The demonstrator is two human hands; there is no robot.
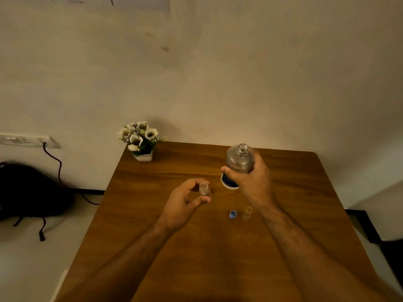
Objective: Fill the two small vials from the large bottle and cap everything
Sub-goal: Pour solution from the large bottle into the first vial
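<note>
On the desk point(218, 247), mid-task: large bottle point(237, 165), uncapped, is gripped by the right hand point(250, 179); one open vial point(205, 189) is pinched in left hand point(185, 203) fingers point(199, 200). Second vial point(248, 212) and blue cap point(233, 214) are set nearby. Filling and capping are judged outstanding.

Single head cam, wide-angle, looking forward and down over the table point(218, 258) from its near edge; far wall point(239, 73) fills the top half. No second view.
</note>
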